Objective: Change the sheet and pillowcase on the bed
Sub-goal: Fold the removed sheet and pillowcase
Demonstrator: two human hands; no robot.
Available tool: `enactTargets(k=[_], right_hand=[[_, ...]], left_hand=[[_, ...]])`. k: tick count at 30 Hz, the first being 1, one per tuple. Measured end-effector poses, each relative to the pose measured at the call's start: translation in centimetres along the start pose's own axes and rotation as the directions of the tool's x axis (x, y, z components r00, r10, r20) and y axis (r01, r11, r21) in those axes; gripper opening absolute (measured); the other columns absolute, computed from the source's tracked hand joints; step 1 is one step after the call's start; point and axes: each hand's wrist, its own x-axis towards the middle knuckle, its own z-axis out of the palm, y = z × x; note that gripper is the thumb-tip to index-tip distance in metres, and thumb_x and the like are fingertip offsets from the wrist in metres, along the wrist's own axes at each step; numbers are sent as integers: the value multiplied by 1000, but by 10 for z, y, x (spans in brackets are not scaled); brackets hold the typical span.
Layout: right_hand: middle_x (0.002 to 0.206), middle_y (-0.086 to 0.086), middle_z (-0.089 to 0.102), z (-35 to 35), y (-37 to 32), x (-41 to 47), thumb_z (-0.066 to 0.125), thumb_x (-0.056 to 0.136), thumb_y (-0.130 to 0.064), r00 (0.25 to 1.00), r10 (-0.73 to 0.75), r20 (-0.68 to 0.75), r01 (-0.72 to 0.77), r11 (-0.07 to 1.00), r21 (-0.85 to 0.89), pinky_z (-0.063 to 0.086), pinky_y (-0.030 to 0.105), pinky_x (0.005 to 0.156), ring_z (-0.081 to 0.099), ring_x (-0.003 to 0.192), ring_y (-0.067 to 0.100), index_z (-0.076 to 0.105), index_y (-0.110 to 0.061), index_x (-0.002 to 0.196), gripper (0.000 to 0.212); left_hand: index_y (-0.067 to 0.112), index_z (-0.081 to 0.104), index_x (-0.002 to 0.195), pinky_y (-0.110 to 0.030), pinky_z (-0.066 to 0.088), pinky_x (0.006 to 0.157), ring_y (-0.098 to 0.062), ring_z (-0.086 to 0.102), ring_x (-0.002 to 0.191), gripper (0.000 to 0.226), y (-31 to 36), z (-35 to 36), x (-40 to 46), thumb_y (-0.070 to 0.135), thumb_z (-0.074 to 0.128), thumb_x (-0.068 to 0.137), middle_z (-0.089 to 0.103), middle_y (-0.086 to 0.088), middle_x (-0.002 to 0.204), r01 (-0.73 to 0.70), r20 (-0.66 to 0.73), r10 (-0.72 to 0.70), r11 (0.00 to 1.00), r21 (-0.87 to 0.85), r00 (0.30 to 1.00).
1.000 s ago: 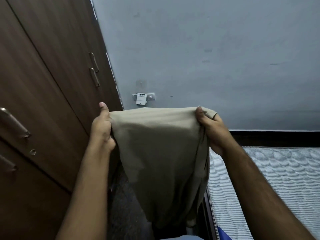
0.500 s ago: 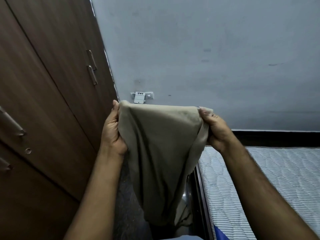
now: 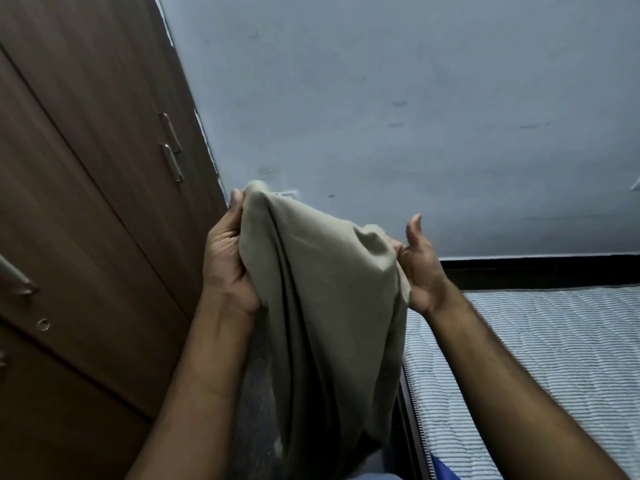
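Head view, the only one we have. We see a beige pillowcase [image 3: 329, 306] held up in the air, just left of the mattress [image 3: 540, 358], which we use as the landmark. The cloth hangs down in long folds from both hands, and its lower end drops out of sight at the bottom edge, left of the mattress corner.

The left hand [image 3: 228, 261] grips the pillowcase's upper left edge: fingers wrapped behind the cloth, thumb on the near side, the fabric bunched at the fingertips. This hand is well left of the mattress and higher than it, in front of the wardrobe [image 3: 86, 202].

The right hand [image 3: 420, 268] is above the mattress's near left corner. Its thumb and lower fingers pinch the pillowcase's upper right edge, and one finger sticks up straight, off the cloth. We cannot tell how much fabric sits inside that pinch, since the fold hides it.

The mattress is bare, blue and white striped, quilted, filling the lower right. A dark bed frame [image 3: 410, 427] runs along its left side, between it and the hanging cloth. A blue bit shows at the mattress's bottom left corner; we cannot tell what it is.

The wardrobe is dark brown wood with metal handles [image 3: 171, 147], far left of the mattress. A grey wall [image 3: 415, 98] rises behind the mattress, with a dark skirting band along its base.
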Motion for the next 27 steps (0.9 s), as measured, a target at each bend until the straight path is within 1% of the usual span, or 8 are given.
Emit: enactTargets(k=[3, 6, 10, 13, 16, 22, 25, 27], right_hand=[[148, 22, 48, -9, 8, -15, 50, 79, -75, 983, 54, 174, -24, 986, -167, 47, 51, 105, 54, 129, 37, 37, -10, 151, 98], [136, 20, 58, -1, 12, -19, 72, 85, -21, 987, -32, 158, 86, 933, -348, 57, 42, 91, 64, 116, 30, 38, -10, 148, 72], [121, 18, 64, 18, -7, -20, 56, 96, -3, 943, -332, 12, 327, 920, -217, 59, 33, 86, 68, 101, 24, 41, 3, 142, 49], [112, 15, 69, 26, -22, -19, 51, 99, -4, 914, -405, -17, 400, 908, -122, 58, 32, 88, 70, 100, 22, 50, -4, 132, 33], [109, 14, 69, 29, -18, -10, 50, 99, -7, 915, -399, -57, 392, 914, -100, 57, 34, 94, 69, 102, 23, 55, -7, 124, 25], [142, 23, 54, 7, -8, -7, 59, 93, -50, 969, -242, -47, 238, 968, -79, 43, 49, 110, 52, 133, 32, 52, -5, 140, 65], [145, 21, 52, -2, 22, -7, 72, 84, -29, 979, -197, 62, 206, 910, -360, 43, 51, 109, 50, 135, 34, 35, -12, 151, 78], [137, 20, 59, 3, 36, -1, 73, 86, -6, 974, -226, 24, 211, 860, -465, 47, 50, 106, 57, 127, 34, 39, -11, 145, 68]], left_hand=[[10, 79, 70, -36, 62, 76, -21, 75, 82, 76, 5, -5, -2, 52, 26, 106, 77, -10, 80, -34, -4, 34, 998, -44, 999], [4, 75, 103, -50, 54, 98, -35, 69, 111, 68, 11, -14, -5, 58, 33, 101, 74, -24, 106, -69, 34, 73, 992, -110, 997], [15, 65, 124, -35, 59, 87, -19, 70, 108, 38, 9, -33, -3, 32, 61, 90, 76, -4, 111, -268, 23, 274, 918, 292, 962], [36, 9, 159, -30, 56, 93, -8, 58, 126, 118, -13, -66, 7, 20, 85, 71, 48, 22, 145, -38, -119, 152, 757, 652, 981], [37, 3, 160, -35, 52, 101, -10, 55, 128, 117, -38, -79, 12, 12, 82, 77, 32, 6, 160, 80, -240, 86, 791, 607, 967], [34, 34, 154, -28, 56, 90, -15, 65, 96, 68, -24, -80, 23, 2, 55, 98, 59, -15, 133, -76, -246, 188, 911, 405, 951], [28, 46, 147, -23, 59, 74, -8, 64, 73, 56, -26, -75, 22, -2, 48, 100, 66, -4, 81, -132, -176, 209, 919, 372, 962], [22, 44, 148, -23, 58, 74, -8, 69, 76, 54, -27, -69, 20, -1, 49, 100, 73, -2, 83, -136, -153, 203, 921, 364, 967]])
